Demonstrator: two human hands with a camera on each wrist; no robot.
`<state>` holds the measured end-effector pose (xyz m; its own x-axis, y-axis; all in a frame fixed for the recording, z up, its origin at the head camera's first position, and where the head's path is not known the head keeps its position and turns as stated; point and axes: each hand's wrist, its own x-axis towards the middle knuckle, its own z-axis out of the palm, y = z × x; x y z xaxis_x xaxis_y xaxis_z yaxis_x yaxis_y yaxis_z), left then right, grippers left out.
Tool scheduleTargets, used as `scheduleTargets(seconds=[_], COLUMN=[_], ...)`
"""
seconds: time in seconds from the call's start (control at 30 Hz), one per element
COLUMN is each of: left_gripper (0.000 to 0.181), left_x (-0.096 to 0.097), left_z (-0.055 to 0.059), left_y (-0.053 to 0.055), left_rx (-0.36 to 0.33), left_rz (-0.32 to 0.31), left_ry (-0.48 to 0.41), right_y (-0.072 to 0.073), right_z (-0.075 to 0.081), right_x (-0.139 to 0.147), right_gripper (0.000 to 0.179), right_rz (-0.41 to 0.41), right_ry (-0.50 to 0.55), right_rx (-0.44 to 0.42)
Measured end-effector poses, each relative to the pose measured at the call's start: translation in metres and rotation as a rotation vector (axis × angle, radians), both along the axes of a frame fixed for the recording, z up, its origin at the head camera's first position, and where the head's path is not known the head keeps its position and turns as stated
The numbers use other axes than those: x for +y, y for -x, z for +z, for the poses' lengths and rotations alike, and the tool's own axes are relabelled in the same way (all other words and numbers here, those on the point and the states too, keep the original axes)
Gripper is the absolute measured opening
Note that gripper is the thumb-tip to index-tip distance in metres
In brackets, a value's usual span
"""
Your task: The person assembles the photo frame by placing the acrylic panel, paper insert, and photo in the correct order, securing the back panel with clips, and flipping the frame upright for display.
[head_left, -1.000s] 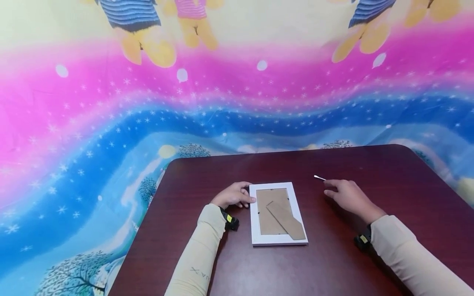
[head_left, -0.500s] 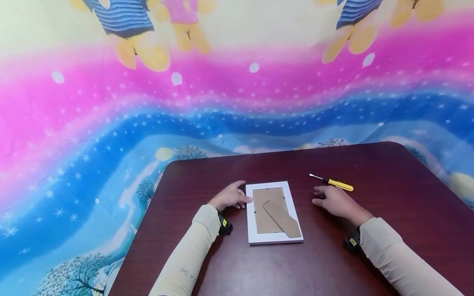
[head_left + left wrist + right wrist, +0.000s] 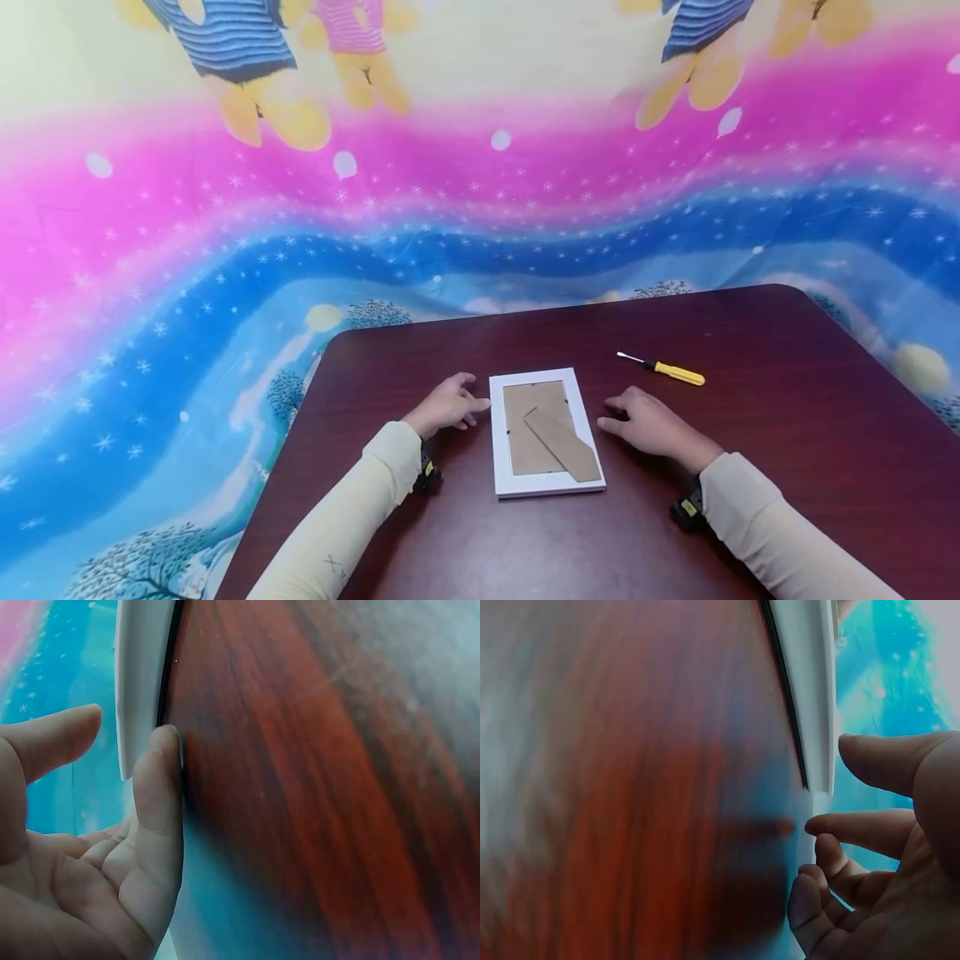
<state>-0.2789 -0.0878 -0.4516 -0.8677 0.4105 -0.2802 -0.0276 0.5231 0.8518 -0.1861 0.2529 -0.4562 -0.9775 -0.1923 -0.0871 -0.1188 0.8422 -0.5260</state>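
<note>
A white picture frame (image 3: 501, 442) lies face down on the table, its brown backing board (image 3: 551, 400) and slanted brown stand leg (image 3: 564, 450) showing. Just off its left edge is my left hand (image 3: 447, 407), holding nothing. In the left wrist view its thumb stands apart from the fingers beside the frame's side (image 3: 141, 682); whether a fingertip touches cannot be told. My right hand (image 3: 648, 422) is a short way from the right edge, fingers loosely bent and nothing in them. Beyond it lies a screwdriver (image 3: 678, 373) with a yellow handle.
The dark reddish-brown table (image 3: 787, 433) has rounded far corners. Behind it hangs a colourful printed cloth (image 3: 450, 183) with pink and blue bands. A small black device (image 3: 686, 510) sits at my right wrist, another (image 3: 429, 475) at my left.
My right hand has let go of the screwdriver, left it on the table and moved left and nearer towards the frame. My left hand has drawn slightly away from the frame's left edge.
</note>
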Motion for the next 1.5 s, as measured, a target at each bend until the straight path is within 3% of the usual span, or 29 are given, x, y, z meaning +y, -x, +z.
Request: scheduleTargets(seconds=[0.23, 0.43, 0.57, 0.77, 0.87, 1.1, 1.5], left_gripper=[0.057, 0.043, 0.047, 0.056, 0.055, 0.030, 0.033], left_x=[0.002, 0.006, 0.009, 0.014, 0.018, 0.025, 0.031], left_z=[0.006, 0.004, 0.002, 0.001, 0.004, 0.006, 0.002], left_y=[-0.007, -0.010, -0.012, -0.015, -0.017, -0.015, -0.015], left_rx=[0.008, -0.018, -0.020, -0.018, -0.003, 0.026, 0.128], left_rz=[-0.049, -0.068, -0.074, -0.089, -0.110, -0.160, -0.160], left_ry=[0.074, 0.109, 0.106, 0.095, 0.105, 0.148, 0.200], right_y=[-0.004, -0.011, -0.014, -0.016, -0.016, -0.014, -0.017], right_z=[-0.001, 0.002, 0.005, 0.006, 0.005, 0.005, 0.004], right_x=[-0.020, -0.034, -0.040, -0.042, -0.042, -0.042, -0.034], right_gripper=[0.059, 0.061, 0.062, 0.065, 0.064, 0.062, 0.076], right_rz=[0.022, 0.016, 0.009, 0.059, 0.076, 0.063, 0.091], right_ry=[-0.064, -0.089, -0.100, -0.120, -0.134, -0.121, -0.054], right_rx=[-0.050, -0.069, -0.100, -0.069, -0.051, -0.057, -0.029])
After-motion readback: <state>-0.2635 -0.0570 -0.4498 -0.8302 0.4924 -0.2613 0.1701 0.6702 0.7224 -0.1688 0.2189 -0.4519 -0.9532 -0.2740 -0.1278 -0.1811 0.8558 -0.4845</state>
